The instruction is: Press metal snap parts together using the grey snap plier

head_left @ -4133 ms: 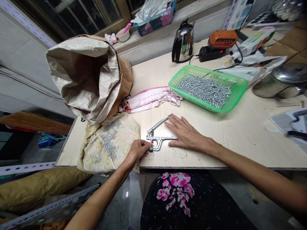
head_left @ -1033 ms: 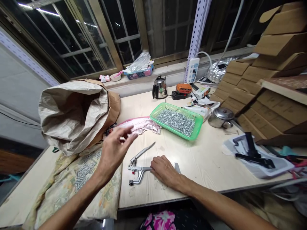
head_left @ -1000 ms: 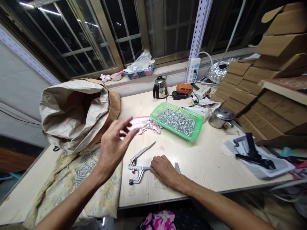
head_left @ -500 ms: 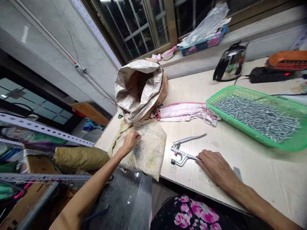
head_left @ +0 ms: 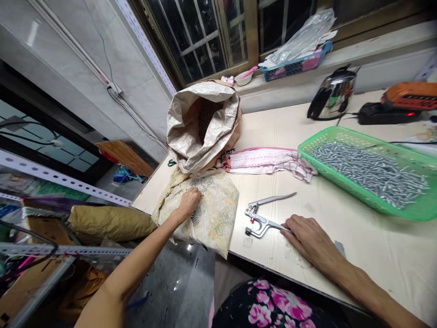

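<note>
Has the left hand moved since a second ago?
Yes: the left hand has shifted left, away from the pink cloth, and is now at the metal pins on the patterned cloth.

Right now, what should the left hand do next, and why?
Perhaps the left hand should pinch one metal piece from the pile on the floral cloth: it is right there, though any grip is hidden, and the right hand lies on one handle of the open pliers.

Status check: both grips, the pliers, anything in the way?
Left grip at metal pieces on patterned cloth, hold unclear. Right grip on lower handle of pliers, which are open. Green basket aside, apparently not blocking.
</note>
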`<state>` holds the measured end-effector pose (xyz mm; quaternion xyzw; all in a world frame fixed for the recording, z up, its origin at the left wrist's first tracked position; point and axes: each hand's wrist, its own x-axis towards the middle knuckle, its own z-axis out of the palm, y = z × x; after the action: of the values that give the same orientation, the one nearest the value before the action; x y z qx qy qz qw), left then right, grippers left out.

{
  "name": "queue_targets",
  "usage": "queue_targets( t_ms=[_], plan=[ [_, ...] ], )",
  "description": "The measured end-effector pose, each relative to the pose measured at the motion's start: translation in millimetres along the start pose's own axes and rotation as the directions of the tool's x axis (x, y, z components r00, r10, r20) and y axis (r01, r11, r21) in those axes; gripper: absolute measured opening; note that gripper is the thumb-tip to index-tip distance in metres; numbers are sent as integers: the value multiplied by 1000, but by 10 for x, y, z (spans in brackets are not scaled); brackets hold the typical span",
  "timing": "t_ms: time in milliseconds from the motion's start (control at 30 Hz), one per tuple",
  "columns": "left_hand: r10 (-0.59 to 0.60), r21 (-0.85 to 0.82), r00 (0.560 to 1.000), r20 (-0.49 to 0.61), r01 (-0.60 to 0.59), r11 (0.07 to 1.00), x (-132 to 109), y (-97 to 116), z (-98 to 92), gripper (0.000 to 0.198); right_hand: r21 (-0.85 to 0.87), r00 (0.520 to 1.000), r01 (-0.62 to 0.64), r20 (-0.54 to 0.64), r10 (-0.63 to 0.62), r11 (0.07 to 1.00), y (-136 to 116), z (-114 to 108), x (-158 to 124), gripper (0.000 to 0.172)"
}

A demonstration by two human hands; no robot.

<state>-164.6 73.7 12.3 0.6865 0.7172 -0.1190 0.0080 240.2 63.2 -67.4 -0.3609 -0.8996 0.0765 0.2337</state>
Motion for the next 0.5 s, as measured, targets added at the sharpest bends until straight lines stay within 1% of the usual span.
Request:
queue_targets(
  t_ms=[100, 167, 200, 233, 267, 300, 333, 367, 400, 433, 467, 500],
  plan=[
    [-26, -23, 999, -37, 25, 999, -15, 24, -29, 19, -11, 1000, -4, 15, 4, 1000, -30, -39, 25, 20],
    [-33, -45, 997, -68, 29, 999, -59, 94, -65, 18, -14, 1000, -13, 21, 14, 1000, -53, -65, 42, 20],
    [-48, -104, 995, -86, 39, 994, -91, 156, -86, 18, -18, 1000, -20, 22, 21, 1000, -64, -77, 50, 20],
    [-74, -209, 992, -99, 52, 976, -127, 238, -106, 17, -22, 999, -28, 26, 28, 999, -75, -89, 57, 19],
    [-106, -355, 989, -99, 64, 933, -166, 338, -124, 17, -25, 999, -34, 32, 35, 999, -83, -100, 63, 19],
    [-134, -516, 987, -83, 72, 853, -206, 454, -137, 17, -29, 998, -40, 41, 41, 999, -90, -110, 67, 18],
    [-147, -661, 988, -56, 73, 747, -245, 582, -145, 19, -31, 998, -44, 51, 46, 999, -96, -119, 71, 16],
    [-135, -765, 991, -26, 67, 641, -281, 713, -146, 20, -33, 997, -48, 60, 50, 998, -99, -126, 75, 15],
    [-99, -822, 995, -4, 53, 567, -313, 843, -140, 21, -35, 996, -50, 67, 53, 998, -101, -131, 78, 14],
    [-53, -850, 999, 2, 30, 527, -339, 963, -130, 22, -38, 996, -52, 70, 55, 998, -101, -133, 81, 13],
    [-8, -854, 1000, -12, -6, 520, -360, 1068, -116, 22, -43, 996, -53, 71, 56, 998, -100, -135, 84, 13],
    [35, -842, 998, -42, -54, 537, -376, 1156, -101, 23, -50, 996, -51, 68, 55, 997, -100, -135, 88, 13]
  ],
)
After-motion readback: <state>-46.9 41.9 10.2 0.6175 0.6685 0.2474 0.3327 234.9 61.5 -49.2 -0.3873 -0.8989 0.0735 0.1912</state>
